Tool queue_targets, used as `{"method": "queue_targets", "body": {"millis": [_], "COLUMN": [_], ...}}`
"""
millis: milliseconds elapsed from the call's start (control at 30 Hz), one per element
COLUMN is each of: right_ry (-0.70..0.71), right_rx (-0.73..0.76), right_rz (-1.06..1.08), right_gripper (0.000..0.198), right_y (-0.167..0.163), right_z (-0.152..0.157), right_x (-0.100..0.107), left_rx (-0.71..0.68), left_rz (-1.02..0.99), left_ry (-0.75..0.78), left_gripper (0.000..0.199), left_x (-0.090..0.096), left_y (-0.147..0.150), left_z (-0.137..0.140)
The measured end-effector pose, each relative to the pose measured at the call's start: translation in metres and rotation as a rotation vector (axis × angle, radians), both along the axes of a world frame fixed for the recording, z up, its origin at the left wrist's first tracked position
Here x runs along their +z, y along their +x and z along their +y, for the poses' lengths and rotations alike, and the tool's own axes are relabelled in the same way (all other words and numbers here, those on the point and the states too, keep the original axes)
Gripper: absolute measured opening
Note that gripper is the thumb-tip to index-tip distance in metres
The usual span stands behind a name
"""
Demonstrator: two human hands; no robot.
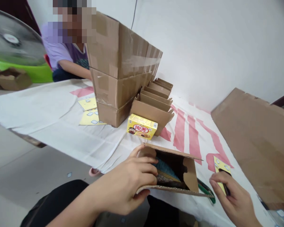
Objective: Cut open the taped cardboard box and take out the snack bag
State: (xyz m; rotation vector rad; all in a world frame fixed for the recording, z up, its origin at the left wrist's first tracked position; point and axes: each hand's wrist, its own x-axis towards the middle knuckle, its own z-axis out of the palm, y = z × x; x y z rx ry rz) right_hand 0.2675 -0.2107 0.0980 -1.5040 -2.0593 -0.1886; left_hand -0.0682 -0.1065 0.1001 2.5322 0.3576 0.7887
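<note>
My left hand [126, 181] grips the left end of an open cardboard box [169, 151], fingers over the flap and thumb beneath. Inside the tilted box, a blue packet [167, 168] shows in part. To the right, my right hand [236, 195] is closed, its fingers curled by a curved black object [227, 190], mostly hidden, whose kind I cannot make out. A yellow patterned card [217, 162] lies just beyond these fingers. A green-edged tool [207, 190] sits on the cloth between the box and my right hand. Behind the open box stands a small yellow printed carton [142, 127].
Taped cardboard boxes [109, 53] are stacked high on the cloth-covered table [99, 142]. Beside them runs a row of open boxes [151, 110]. A large cardboard sheet [253, 142] leans at right. Across the table sits a person [59, 56], near a fan [11, 41].
</note>
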Motion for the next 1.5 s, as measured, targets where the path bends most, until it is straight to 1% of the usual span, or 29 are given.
{"method": "queue_targets", "body": {"millis": [33, 67, 133, 200, 267, 333, 400, 500, 567, 600, 700, 767, 867, 933, 1000, 1167, 1267, 1333, 1400, 1500], "right_ry": [-0.012, -0.053, -0.193, -0.335, -0.423, -0.441, -0.373, -0.215, -0.184, -0.196, -0.265, -0.296, -0.354, -0.435, -0.514, -0.618, -0.757, -0.83, -0.855, -0.896], "right_rx": [0.087, 0.178, 0.334, 0.421, 0.444, 0.431, 0.391, 0.253, 0.148, 0.107, 0.05, 0.067, 0.136, 0.183, 0.198, 0.13, 0.075, 0.035, 0.021, 0.04], "right_rz": [0.005, -0.005, -0.061, -0.15, -0.253, -0.34, -0.392, -0.442, -0.485, -0.512, -0.573, -0.579, -0.54, -0.538, -0.585, -0.698, -0.758, -0.823, -0.891, -0.951], "right_gripper": [0.009, 0.013, 0.018, 0.021, 0.024, 0.025, 0.021, 0.018, 0.019, 0.019, 0.016, 0.014, 0.016, 0.015, 0.015, 0.022, 0.026, 0.025, 0.023, 0.023], "right_y": [-0.01, -0.021, -0.04, -0.056, -0.066, -0.069, -0.067, -0.055, -0.043, -0.037, -0.027, -0.03, -0.047, -0.061, -0.072, -0.084, -0.09, -0.097, -0.105, -0.116], "right_z": [0.006, 0.012, 0.025, 0.037, 0.046, 0.051, 0.051, 0.05, 0.05, 0.05, 0.052, 0.055, 0.061, 0.067, 0.073, 0.089, 0.096, 0.1, 0.103, 0.111], "right_x": [0.012, 0.023, 0.04, 0.052, 0.057, 0.059, 0.059, 0.055, 0.05, 0.047, 0.038, 0.035, 0.037, 0.04, 0.042, 0.042, 0.043, 0.043, 0.042, 0.039], "left_rx": [0.004, 0.01, 0.028, 0.058, 0.096, 0.134, 0.2, 0.33, 0.373, 0.374, 0.355, 0.334, 0.303, 0.285, 0.275, 0.291, 0.291, 0.3, 0.303, 0.299], "left_rz": [0.013, 0.028, 0.047, 0.042, 0.034, 0.029, 0.009, -0.036, -0.04, -0.029, -0.017, -0.01, 0.005, 0.012, 0.016, 0.017, 0.018, 0.02, 0.023, 0.033], "left_ry": [0.005, 0.011, 0.037, 0.075, 0.113, 0.145, 0.188, 0.259, 0.284, 0.287, 0.299, 0.302, 0.287, 0.273, 0.262, 0.229, 0.219, 0.209, 0.196, 0.175], "left_gripper": [0.018, 0.018, 0.017, 0.014, 0.011, 0.01, 0.011, 0.008, 0.004, 0.005, 0.015, 0.018, 0.019, 0.019, 0.019, 0.012, 0.007, 0.006, 0.003, 0.001], "left_x": [0.0, 0.0, 0.0, 0.001, 0.0, -0.001, -0.004, -0.007, -0.009, -0.009, -0.008, -0.008, -0.007, -0.006, -0.005, -0.005, -0.006, -0.006, -0.006, -0.008], "left_y": [0.0, 0.0, 0.001, 0.001, 0.0, -0.001, -0.002, -0.005, -0.006, -0.006, -0.005, -0.004, -0.002, -0.001, 0.0, 0.0, 0.0, 0.0, 0.0, 0.0], "left_z": [-0.001, -0.002, -0.005, -0.007, -0.009, -0.009, -0.007, -0.003, -0.001, 0.0, -0.001, -0.002, -0.003, -0.003, -0.003, 0.001, 0.002, 0.001, 0.0, 0.0]}}
